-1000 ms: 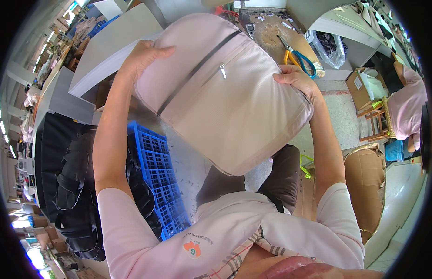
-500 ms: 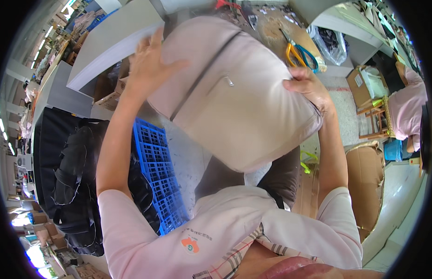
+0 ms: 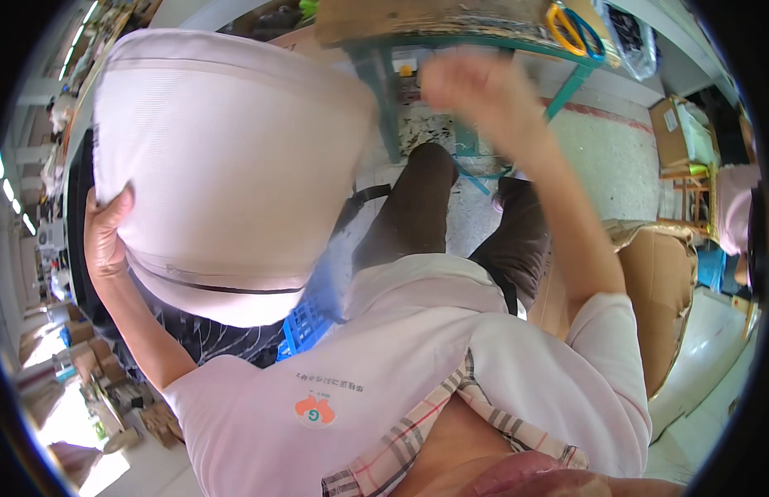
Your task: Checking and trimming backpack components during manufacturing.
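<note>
A large, boxy beige fabric bag [image 3: 235, 157] with a dark strip along its near end is held up on my left side. My left hand [image 3: 109, 228] is closed on its left edge, with the thumb on top and the fingers mostly hidden behind it. In front of me, to the right of the bag, my right hand [image 3: 484, 95] is raised and apart from it. Motion smears the right fingers, so their pose is unclear. Beyond that hand, scissors with yellow and blue handles [image 3: 576, 31] lie on the edge of a worn wooden bench [image 3: 450, 18] with green legs.
Under the bag, black fabric goods [image 3: 202, 335] and a blue plastic crate [image 3: 306, 327] show at my left. A clear plastic bag [image 3: 633, 41] hangs beyond the scissors. To the right are brown cardboard [image 3: 662, 298], a carton [image 3: 678, 132] and a person on a wooden chair [image 3: 691, 186].
The bag has swung left and turned, its dark strip now toward me. My right hand has come off it. My left hand has moved down and now grips its edge.
</note>
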{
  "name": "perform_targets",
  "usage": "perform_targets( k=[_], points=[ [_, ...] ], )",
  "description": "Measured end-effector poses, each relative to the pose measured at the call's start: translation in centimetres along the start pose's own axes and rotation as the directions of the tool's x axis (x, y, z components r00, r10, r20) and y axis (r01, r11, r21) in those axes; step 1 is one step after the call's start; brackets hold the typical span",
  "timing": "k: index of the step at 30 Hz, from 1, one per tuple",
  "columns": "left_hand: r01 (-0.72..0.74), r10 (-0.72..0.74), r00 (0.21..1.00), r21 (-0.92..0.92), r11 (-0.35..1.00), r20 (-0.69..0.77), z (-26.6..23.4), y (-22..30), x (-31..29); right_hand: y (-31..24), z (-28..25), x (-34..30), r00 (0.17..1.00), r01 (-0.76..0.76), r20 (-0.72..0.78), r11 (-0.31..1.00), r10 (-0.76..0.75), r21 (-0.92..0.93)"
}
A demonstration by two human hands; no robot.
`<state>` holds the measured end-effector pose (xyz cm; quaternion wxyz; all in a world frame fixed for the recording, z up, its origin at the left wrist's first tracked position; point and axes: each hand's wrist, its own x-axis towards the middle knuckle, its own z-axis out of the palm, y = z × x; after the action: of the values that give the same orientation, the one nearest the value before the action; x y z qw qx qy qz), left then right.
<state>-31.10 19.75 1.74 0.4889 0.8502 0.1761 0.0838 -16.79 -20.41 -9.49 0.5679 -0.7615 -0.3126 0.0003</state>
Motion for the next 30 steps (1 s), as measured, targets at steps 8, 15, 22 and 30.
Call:
perform_targets(
  k=[8, 15, 22, 30],
  points=[
    [-0.217, 0.032, 0.953, -0.605, 0.766, -0.301, 5.2, -4.1, -2.6, 1.6, 10.7, -7.5, 0.879, -0.400, 0.475, 0.592, 0.034, 0.700],
    [-0.226, 0.243, 0.963, -0.830, 0.510, -0.114, 12.6, -4.5, 0.3, 3.2, 3.0, -2.4, 0.903, -0.203, -0.182, 0.760, 0.389, 0.617],
    [-0.052, 0.292, 0.956, -0.958, 0.283, 0.035, 20.9, -4.2, 6.4, 4.7, -5.1, 2.8, 0.864, -0.181, -0.302, 0.807, 0.404, 0.562],
    [0.130, 0.254, 0.952, -0.977, 0.168, 0.170, 26.5, -6.5, 9.9, 6.7, -8.5, 4.9, 0.860, -0.214, -0.348, 0.884, 0.372, 0.415]
  ],
)
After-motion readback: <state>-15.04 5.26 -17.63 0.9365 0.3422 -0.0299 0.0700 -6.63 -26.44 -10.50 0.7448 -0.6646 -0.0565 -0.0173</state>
